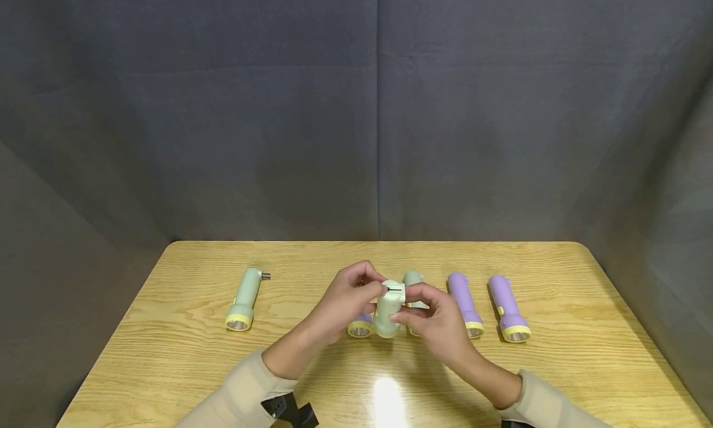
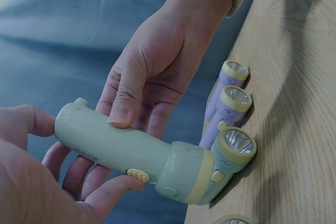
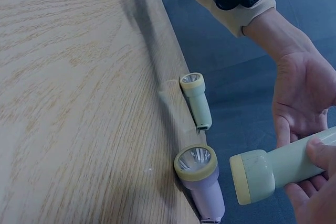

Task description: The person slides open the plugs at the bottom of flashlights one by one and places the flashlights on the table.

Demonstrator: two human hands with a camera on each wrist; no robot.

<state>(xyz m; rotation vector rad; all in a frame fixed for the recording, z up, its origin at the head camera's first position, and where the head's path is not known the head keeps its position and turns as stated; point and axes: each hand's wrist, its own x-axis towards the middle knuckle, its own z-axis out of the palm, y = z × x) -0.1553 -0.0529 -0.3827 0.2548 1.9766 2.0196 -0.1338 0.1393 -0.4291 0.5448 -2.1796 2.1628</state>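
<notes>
Both hands hold a pale green flashlight [image 1: 388, 316] with a yellow band at its head, raised above the table, tail end up toward the head camera. A dark slot shows in that tail end. My left hand [image 1: 348, 301] has its index finger at the tail and its thumb beside the yellow switch [image 2: 138, 176]. From the other side, my right hand [image 1: 442, 323] grips the body between thumb and fingers. Behind the held flashlight, a purple flashlight [image 1: 360, 328] and another green flashlight [image 1: 413, 278] are partly hidden.
On the wooden table [image 1: 189, 366] a green flashlight [image 1: 247, 295] lies at left with metal prongs [image 1: 265, 276] sticking out of its tail. Two purple flashlights, one [image 1: 461, 295] nearer the hands and one [image 1: 505, 304] farther right, lie at right. A dark curtain [image 1: 267, 137] hangs behind the table.
</notes>
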